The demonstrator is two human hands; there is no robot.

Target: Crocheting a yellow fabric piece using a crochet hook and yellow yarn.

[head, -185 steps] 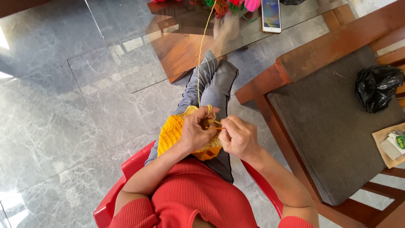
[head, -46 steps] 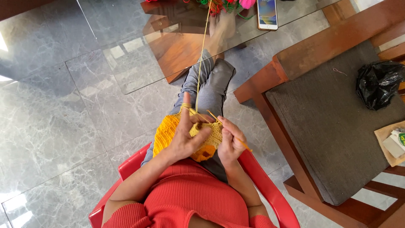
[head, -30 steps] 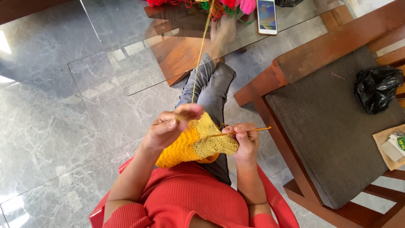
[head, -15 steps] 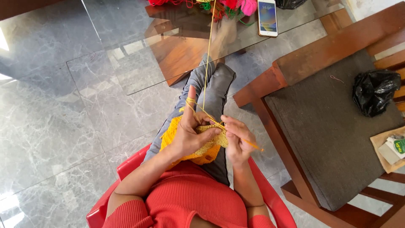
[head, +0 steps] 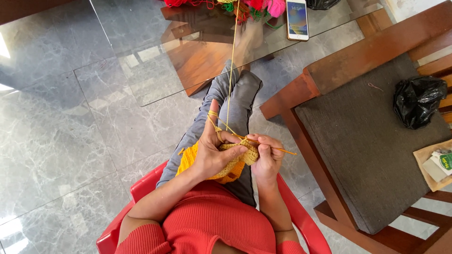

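Note:
A yellow crocheted piece (head: pixel 234 162) rests over my lap, gripped by my left hand (head: pixel 214 153), whose raised forefinger has yellow yarn (head: pixel 230 70) wound around it. The strand runs up to the glass table. My right hand (head: pixel 267 157) pinches a thin crochet hook (head: pixel 282 150) at the piece's top edge, its tip among the stitches. Both hands sit close together above my grey trousers.
A glass-topped table (head: pixel 141 51) lies ahead with coloured yarn balls (head: pixel 256 5) and a phone (head: pixel 297 19). To the right stands a wooden chair with a dark cushion (head: pixel 372 141), a black bag (head: pixel 419 101) and a small tray (head: pixel 435 164). I sit on a red plastic chair (head: pixel 141 193).
A second ago my hands were spread apart with the piece stretched and the hook pulled right. They have come back together, hook back at the stitches.

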